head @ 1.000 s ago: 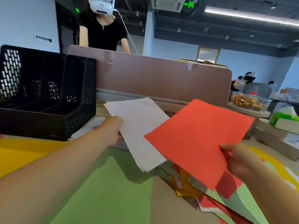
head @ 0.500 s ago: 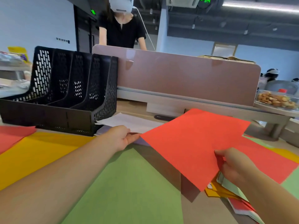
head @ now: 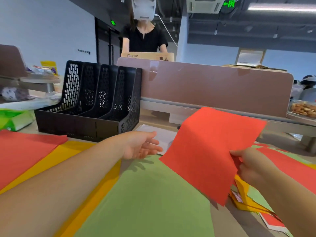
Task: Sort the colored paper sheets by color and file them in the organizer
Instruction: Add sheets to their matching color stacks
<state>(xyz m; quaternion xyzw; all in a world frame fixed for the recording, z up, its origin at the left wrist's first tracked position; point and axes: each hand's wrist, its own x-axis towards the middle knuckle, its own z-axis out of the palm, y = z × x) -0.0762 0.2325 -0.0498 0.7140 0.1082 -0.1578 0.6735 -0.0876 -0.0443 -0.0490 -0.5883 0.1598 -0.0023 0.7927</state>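
R hand (head: 253, 168) pinches 1 red sheet (head: 210, 151); L hand (head: 140, 145) slack, empty. Lay it square on red pile (head: 25, 151) left of L hand.

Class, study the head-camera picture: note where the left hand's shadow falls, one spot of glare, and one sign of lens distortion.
Head view: the left hand casts a soft shadow on the green sheet just below it; the ceiling strip light is blown out to white; the desk partition shows faint reflections and its top edge bows, a wide-angle effect.
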